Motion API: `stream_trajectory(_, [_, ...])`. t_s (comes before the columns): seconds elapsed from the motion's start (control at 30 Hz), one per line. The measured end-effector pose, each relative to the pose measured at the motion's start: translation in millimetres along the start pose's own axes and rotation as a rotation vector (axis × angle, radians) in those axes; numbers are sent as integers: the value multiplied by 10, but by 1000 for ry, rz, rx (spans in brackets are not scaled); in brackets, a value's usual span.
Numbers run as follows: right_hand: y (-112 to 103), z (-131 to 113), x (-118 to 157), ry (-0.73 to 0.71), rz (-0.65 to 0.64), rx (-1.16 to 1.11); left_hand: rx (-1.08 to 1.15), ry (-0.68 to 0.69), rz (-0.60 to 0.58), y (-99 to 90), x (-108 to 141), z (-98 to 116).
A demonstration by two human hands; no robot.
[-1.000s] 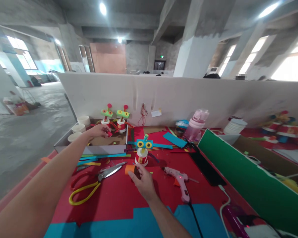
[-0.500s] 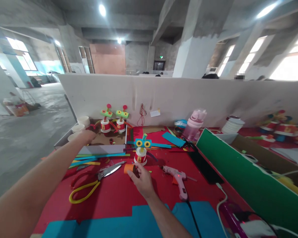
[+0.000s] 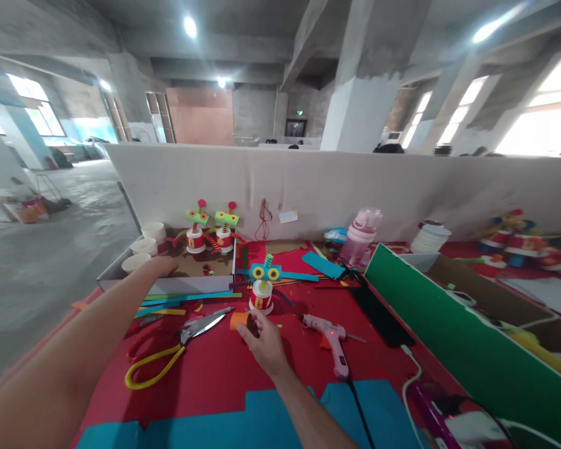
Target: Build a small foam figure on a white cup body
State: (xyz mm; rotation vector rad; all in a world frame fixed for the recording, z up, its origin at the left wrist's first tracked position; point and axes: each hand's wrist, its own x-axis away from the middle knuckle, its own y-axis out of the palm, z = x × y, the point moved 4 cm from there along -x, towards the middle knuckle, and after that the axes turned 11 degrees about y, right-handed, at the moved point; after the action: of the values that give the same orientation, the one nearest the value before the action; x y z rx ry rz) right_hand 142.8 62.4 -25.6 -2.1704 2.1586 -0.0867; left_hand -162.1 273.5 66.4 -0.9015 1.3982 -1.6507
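Observation:
My right hand grips an orange paper tube between thumb and fingers, just above the red tabletop. Behind it stands a paper-cup figure with a blue head, round yellow eyes and coiled purple arms. At the left, my left hand reaches over the front wall of a shallow cardboard box; its fingers are mostly hidden. Close by in that box are several white paper cups and two cup figures with green heads. Large scissors with yellow handles lie left of the orange tube.
A pink glue gun with a black cord lies right of my right hand. Paper strips lie before the box, and blue sheets along the near edge. A phone, a pink bottle and a green-sided box stand rightward.
The whole view has shifted slightly, so things sit a little further left. My right hand still holds the orange tube, and my left hand stays at the box.

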Motion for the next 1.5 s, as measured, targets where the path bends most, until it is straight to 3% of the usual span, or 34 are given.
stream_trajectory(0.13, [-1,24,-9,7,14,19,123,88,50,-125,-16,158])
stream_trajectory(0.27, [8,49,-23,10,9,4,672,288,163,-250,69,496])
stream_trajectory(0.4, [5,23,-18,8,4,-11,847,294,150,-292,216,726])
stream_trajectory(0.57, [-1,-20,-4,17,-1,1,679,284,198,-296,244,693])
stream_trajectory(0.7, [1,6,-17,3,5,14,122,109,130,-201,126,501])
stream_trajectory(0.77, [-1,20,-21,-1,12,25,-32,29,89,-139,52,416])
stream_trajectory(1.0, [-7,-19,-3,3,-3,-13,-128,-89,63,-29,-157,354])
stream_trajectory(1.13, [-15,-42,-2,2,20,-7,-143,-98,64,-198,-84,383])
stream_trajectory(1.23, [-9,-51,-1,11,13,-4,-116,-124,198,-424,136,447])
stream_trajectory(1.3, [-5,-63,1,12,5,-17,-43,-118,333,-523,340,601])
stream_trajectory(1.37, [-7,-82,4,20,-9,-69,110,-57,478,-527,550,888])
stream_trajectory(1.5, [-27,-129,6,99,-90,-281,634,91,719,-264,883,1668])
